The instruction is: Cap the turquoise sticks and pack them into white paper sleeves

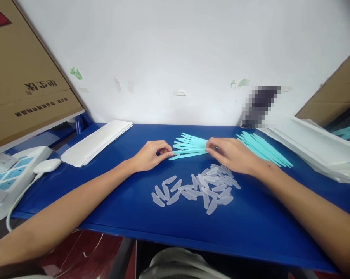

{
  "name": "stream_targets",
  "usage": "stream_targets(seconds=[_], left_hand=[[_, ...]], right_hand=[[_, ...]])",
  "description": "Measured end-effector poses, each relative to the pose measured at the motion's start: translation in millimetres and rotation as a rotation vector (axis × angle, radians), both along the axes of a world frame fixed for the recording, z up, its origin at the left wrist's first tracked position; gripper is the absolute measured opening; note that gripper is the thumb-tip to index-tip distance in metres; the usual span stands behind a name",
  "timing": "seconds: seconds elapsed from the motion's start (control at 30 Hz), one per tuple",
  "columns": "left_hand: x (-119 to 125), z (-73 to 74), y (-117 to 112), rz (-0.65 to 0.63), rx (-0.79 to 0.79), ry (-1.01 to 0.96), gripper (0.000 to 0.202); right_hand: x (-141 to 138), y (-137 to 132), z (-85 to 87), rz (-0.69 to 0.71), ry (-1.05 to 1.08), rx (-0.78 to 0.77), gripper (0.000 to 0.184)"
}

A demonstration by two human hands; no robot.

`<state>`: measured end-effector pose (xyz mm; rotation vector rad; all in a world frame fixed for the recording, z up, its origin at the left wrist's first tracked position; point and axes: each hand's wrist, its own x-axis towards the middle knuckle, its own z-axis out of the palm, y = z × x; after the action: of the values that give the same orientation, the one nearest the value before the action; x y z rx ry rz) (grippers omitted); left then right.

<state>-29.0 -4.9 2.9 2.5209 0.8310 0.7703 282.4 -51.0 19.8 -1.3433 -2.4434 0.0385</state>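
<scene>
A fan of thin turquoise plastic sticks (189, 146) lies on the blue table (128, 201) between my hands. My left hand (150, 155) is curled, its fingertips pinching the near tip of one stick. My right hand (231, 155) rests knuckles-up on the other end of the fan, fingers pressed onto the sticks. Just in front of my hands lies a loose heap of several translucent white caps (201, 188). A second bundle of turquoise sticks (264, 149) lies to the right of my right hand.
A flat stack of white sleeves (95, 141) lies at the back left. White plastic bags (314, 149) lie at the right. A cardboard box (20, 73) leans at the left, above a white device with a cabled plug (47, 166). A white wall closes the back.
</scene>
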Motion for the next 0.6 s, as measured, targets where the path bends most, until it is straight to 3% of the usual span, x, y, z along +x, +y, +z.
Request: stream_targets(seconds=[0.13, 0.23, 0.47, 0.6], left_hand=[[0.3, 2.4, -0.4, -0.006, 0.041, 0.088, 0.028], [0.2, 5.0, -2.3, -0.087, 0.087, 0.125, 0.027], [-0.9, 10.3, -8.2, -0.147, 0.151, 0.164, 0.027], [2.4, 20.3, -17.1, -0.202, 0.196, 0.251, 0.023]], right_hand=[[-2.7, -0.1, 0.5, 0.003, 0.019, -0.043, 0.026], [-4.4, -0.6, 0.8, 0.002, 0.04, -0.041, 0.034], [-4.5, -4.5, 2.9, -0.08, 0.215, 0.05, 0.026], [0.7, 0.9, 2.0, -0.165, 0.123, 0.058, 0.025]])
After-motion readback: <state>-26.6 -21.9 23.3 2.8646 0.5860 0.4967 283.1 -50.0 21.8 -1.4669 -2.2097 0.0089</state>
